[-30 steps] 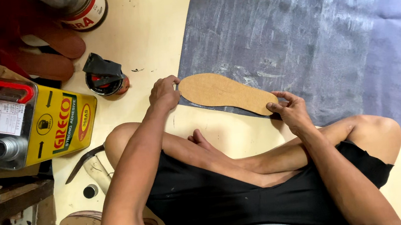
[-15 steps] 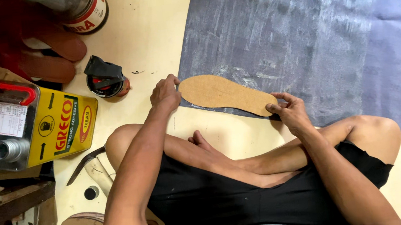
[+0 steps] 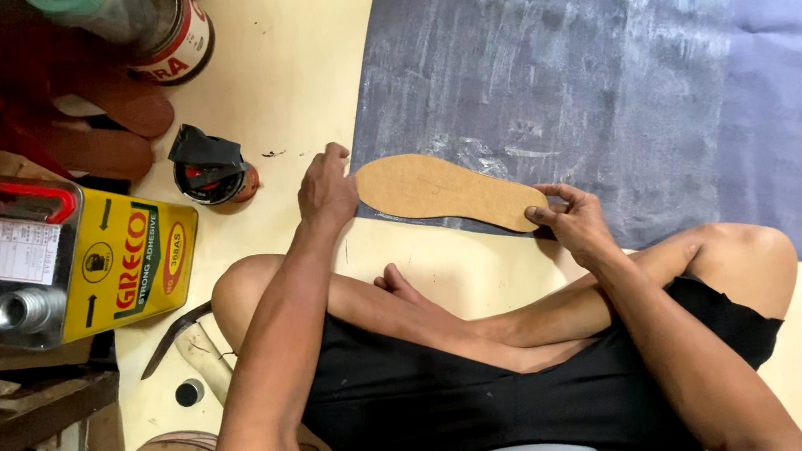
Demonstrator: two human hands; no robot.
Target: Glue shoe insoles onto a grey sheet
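Head view: left hand [image 3: 326, 186] w/ curled fingers presses tan insole [image 3: 443, 193] at 9 o'clock end; right hand [image 3: 572, 221] pinches 3 o'clock end. Insole lies flat on grey sheet [image 3: 604, 61]; yellow can [image 3: 73, 263] at 9 o'clock.

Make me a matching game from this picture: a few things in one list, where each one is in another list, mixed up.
Things:
1. tan insole
2. yellow can
3. small black tin
4. grey sheet

Places:
A. far left, lying on its side
B. spread over the floor, top right
C. held at both ends by the left hand and right hand
D. between the can and the left hand

Pairs: 1-C, 2-A, 3-D, 4-B
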